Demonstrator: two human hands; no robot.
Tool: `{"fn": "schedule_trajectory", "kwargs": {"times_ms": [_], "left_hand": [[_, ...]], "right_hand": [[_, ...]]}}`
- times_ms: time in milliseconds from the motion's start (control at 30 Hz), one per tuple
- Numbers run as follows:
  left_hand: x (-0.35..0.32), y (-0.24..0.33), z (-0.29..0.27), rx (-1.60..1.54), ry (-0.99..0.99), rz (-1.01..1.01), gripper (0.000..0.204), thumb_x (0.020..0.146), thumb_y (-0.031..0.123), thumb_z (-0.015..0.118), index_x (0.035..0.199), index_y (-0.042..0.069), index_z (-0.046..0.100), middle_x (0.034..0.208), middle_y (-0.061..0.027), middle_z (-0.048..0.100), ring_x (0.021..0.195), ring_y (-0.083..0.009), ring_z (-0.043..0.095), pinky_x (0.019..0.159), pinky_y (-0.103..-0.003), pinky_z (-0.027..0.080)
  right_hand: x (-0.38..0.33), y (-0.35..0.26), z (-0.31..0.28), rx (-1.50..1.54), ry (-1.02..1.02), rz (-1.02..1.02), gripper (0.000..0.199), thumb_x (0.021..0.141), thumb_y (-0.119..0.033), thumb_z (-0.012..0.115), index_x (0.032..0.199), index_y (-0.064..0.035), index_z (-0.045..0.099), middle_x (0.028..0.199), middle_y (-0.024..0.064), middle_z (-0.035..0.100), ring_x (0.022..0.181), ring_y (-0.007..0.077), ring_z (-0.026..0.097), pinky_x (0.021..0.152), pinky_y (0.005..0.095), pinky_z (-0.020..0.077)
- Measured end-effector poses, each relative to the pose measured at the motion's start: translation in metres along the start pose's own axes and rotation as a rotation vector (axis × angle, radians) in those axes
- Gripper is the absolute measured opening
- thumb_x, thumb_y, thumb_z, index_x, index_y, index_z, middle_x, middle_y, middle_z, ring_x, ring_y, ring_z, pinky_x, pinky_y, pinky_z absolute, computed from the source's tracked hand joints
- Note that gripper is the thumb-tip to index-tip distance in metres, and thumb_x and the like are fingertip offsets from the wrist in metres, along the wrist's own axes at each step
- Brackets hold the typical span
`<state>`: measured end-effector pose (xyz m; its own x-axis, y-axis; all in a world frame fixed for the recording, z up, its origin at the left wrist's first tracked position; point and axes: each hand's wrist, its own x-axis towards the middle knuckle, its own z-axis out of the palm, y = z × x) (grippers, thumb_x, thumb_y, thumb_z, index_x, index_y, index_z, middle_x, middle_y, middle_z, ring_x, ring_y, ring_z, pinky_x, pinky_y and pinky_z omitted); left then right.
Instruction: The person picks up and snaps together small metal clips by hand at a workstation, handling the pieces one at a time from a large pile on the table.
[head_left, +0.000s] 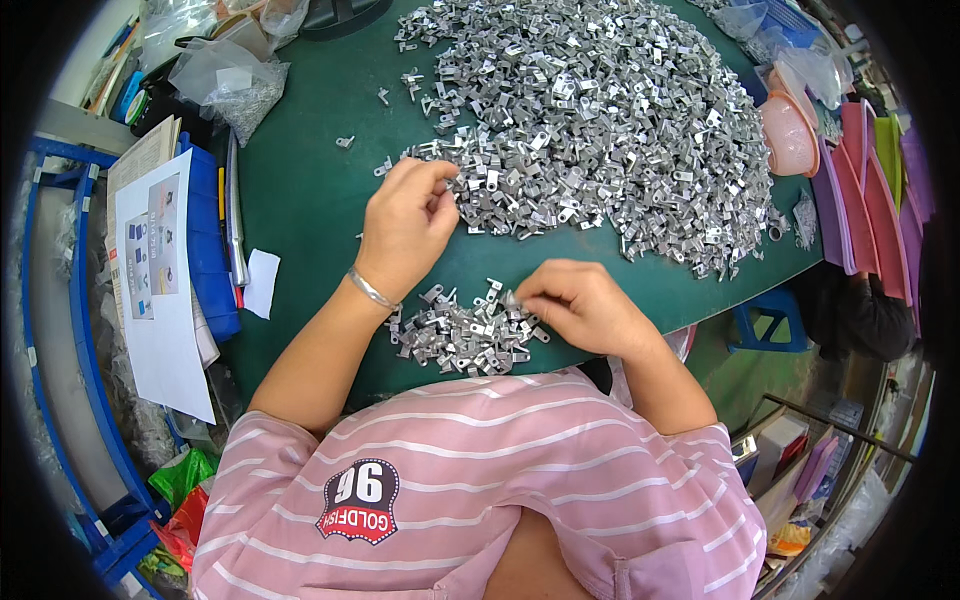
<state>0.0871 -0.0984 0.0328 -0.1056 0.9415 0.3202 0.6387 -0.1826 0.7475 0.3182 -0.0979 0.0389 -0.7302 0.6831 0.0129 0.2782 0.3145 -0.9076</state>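
A large heap of small silver metal brackets [600, 120] covers the far middle and right of the green table. My left hand [408, 222], with a bangle on its wrist, is at the heap's near left edge. Its thumb and index finger are pinched together, and a bit of a small metal bracket shows at the tips. Close to my body lies a smaller pile of the same brackets [462, 335]. At that pile's right side my right hand [585, 305] pinches one small metal bracket [512, 300], slightly blurred, between thumb and fingers.
Left on the green table [310, 210] are a blue bin [212, 255], papers [160, 300] and a white paper scrap [262, 283]. A bag of small parts [240, 95] stands at the far left. Pink baskets [790, 135] line the right edge; a blue stool [770, 322] is beyond.
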Motion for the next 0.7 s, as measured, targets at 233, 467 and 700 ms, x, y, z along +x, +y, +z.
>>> {"fn": "schedule_trajectory", "kwargs": {"times_ms": [233, 467, 700], "left_hand": [[-0.023, -0.002, -0.017, -0.88, -0.018, -0.571, 0.013, 0.087, -0.004, 0.058, 0.098, -0.007, 0.065, 0.094, -0.0096, 0.063, 0.082, -0.0192, 0.068, 0.074, -0.027, 0.056], [-0.041, 0.001, -0.017, -1.0, -0.03, -0.598, 0.014, 0.086, -0.004, 0.06, 0.098, -0.007, 0.065, 0.099, -0.0135, 0.063, 0.088, -0.0227, 0.067, 0.08, -0.032, 0.057], [-0.044, -0.007, -0.009, -1.024, -0.026, -0.538, 0.013, 0.08, -0.009, 0.065, 0.092, -0.005, 0.063, 0.098, -0.0139, 0.064, 0.087, -0.021, 0.066, 0.081, -0.032, 0.056]], "right_hand": [[0.028, -0.003, 0.002, -0.38, 0.29, -0.088, 0.01, 0.081, -0.009, 0.066, 0.089, -0.0036, 0.064, 0.083, 0.0122, 0.057, 0.078, 0.0313, 0.06, 0.069, 0.0399, 0.0486], [0.059, 0.008, 0.011, -0.643, 0.441, -0.128, 0.013, 0.078, -0.01, 0.068, 0.084, -0.0034, 0.06, 0.08, 0.0119, 0.057, 0.077, 0.0327, 0.059, 0.066, 0.0417, 0.0495], [0.055, 0.01, -0.001, -0.435, 0.492, -0.094, 0.006, 0.077, 0.0, 0.065, 0.082, -0.003, 0.064, 0.084, 0.0105, 0.063, 0.074, 0.0308, 0.063, 0.066, 0.0378, 0.052]]}}
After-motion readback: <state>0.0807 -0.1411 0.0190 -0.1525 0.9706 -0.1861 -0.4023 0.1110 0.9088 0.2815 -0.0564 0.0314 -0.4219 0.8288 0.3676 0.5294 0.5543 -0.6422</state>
